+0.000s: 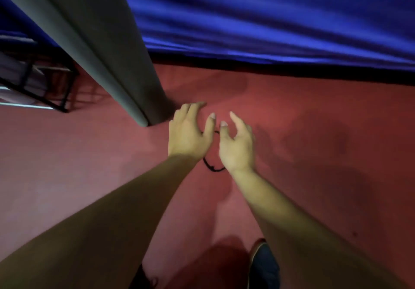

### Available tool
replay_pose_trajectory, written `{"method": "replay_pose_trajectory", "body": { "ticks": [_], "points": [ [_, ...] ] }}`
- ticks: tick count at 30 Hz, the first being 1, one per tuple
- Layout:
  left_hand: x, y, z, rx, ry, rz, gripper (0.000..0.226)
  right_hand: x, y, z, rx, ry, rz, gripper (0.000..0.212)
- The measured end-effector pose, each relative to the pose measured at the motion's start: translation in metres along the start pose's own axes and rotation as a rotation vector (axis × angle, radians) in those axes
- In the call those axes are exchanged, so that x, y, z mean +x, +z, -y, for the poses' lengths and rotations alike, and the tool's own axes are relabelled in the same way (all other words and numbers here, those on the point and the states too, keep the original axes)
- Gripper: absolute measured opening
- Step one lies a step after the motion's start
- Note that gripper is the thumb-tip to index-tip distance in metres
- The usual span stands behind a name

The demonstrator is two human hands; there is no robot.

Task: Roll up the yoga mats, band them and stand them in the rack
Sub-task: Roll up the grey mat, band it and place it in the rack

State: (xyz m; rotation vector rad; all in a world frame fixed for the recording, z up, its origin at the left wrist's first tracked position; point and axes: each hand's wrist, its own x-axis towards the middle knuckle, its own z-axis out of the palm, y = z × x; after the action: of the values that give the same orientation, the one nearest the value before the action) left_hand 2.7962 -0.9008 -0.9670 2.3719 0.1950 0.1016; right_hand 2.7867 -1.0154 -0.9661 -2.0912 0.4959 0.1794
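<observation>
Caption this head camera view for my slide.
Left hand and right hand flank a black band against the red floor, beside a grey rolled mat.

The long grey rolled mat [105, 50] bars passage leftward; the black metal-frame rack [36, 86] stands beyond it on that side. Right of the mat's near end, the red floor [314, 131] lies open as far as the rippled blue sheet [269, 19] behind it.

- A red floor [314, 131] fills the lower part of the view, with soft dark shadows lying across it on the right.
- A blue cloth [269, 19] with long folds stretches along the far side, blurred.
- A black strip [292, 70] runs between the cloth's lower edge and the floor.
</observation>
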Motion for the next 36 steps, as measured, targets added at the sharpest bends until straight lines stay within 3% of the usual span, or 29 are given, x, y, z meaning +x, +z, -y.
{"method": "replay_pose_trajectory", "body": {
  "ticks": [8, 13, 16, 21, 24, 28, 33, 36],
  "points": [
    [-0.025, 0.128, 0.11, 0.05, -0.27, 0.157, 0.043, 0.05, 0.069, -0.137, -0.188, 0.007, 0.106, 0.045],
    [-0.018, 0.182, 0.153, 0.088, -0.371, 0.212, 0.049, 0.084, 0.097, -0.184, -0.21, 0.067, 0.005, 0.045],
    [-0.009, 0.203, 0.163, 0.14, -0.403, 0.162, 0.054, 0.1, 0.108, -0.199, -0.235, 0.092, -0.025, 0.046],
    [0.0, 0.217, 0.162, 0.247, -0.406, 0.135, 0.047, 0.117, 0.116, -0.211, -0.314, 0.044, -0.095, 0.017],
    [0.0, 0.207, 0.156, 0.127, -0.424, 0.144, 0.036, 0.115, 0.112, -0.199, -0.237, 0.045, -0.11, 0.019],
    [0.001, 0.16, 0.128, -0.383, -0.414, 0.021, 0.025, 0.091, 0.093, -0.152, 0.021, -0.032, -0.124, 0.009],
    [0.011, 0.059, 0.049, -0.457, -0.291, -0.096, 0.019, 0.049, 0.056, -0.045, 0.17, -0.178, -0.162, 0.012],
    [0.023, -0.009, 0.007, -0.434, -0.228, -0.18, 0.018, 0.023, 0.032, 0.029, 0.202, -0.244, -0.159, 0.023]
  ]
}}
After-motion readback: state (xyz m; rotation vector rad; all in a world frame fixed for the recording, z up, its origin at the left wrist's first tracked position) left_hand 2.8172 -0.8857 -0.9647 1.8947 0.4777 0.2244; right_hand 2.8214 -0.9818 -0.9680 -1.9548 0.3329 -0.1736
